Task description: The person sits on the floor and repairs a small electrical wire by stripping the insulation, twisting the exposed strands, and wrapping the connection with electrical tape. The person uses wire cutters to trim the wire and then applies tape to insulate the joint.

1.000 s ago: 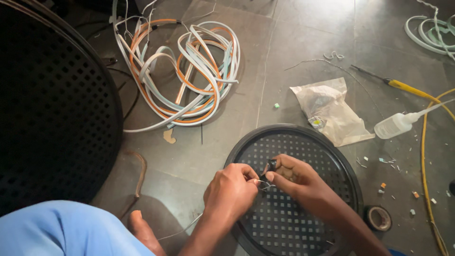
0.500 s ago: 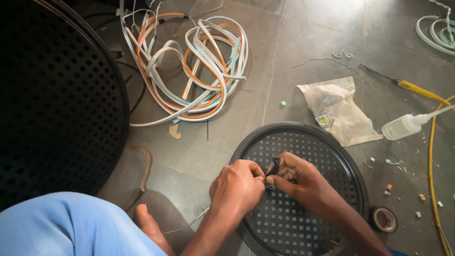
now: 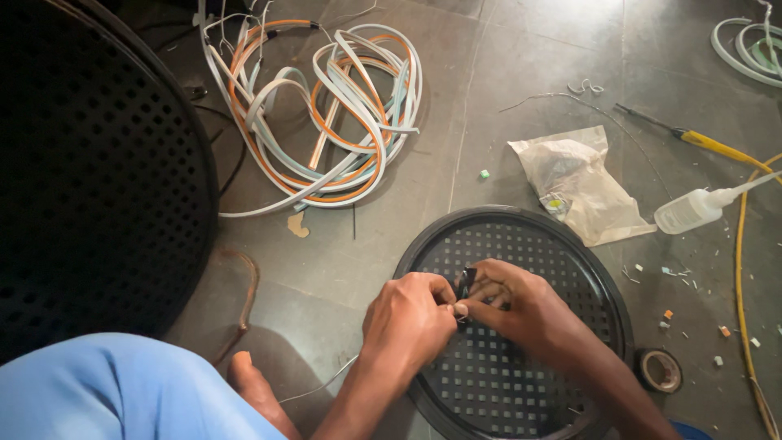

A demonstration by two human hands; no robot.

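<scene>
My left hand (image 3: pixel 407 322) and my right hand (image 3: pixel 521 305) meet over a round black perforated disc (image 3: pixel 562 261) lying on the floor. Both pinch a small black part (image 3: pixel 467 281) between thumbs and fingertips, held just above the disc's grid. A thin wire (image 3: pixel 318 389) trails from under my left hand toward my foot (image 3: pixel 252 387). What the fingers hide of the part cannot be made out.
A tangle of white and orange flat strip (image 3: pixel 326 114) lies at the top. A large black perforated panel (image 3: pixel 90 179) stands left. A plastic bag (image 3: pixel 574 179), squeeze bottle (image 3: pixel 692 210), yellow-handled screwdriver (image 3: pixel 709 143), tape roll (image 3: pixel 658 369) and yellow cord (image 3: pixel 740 269) lie right.
The hands stay together on the small part over the disc, with only slight finger shifts. The view has drifted a little.
</scene>
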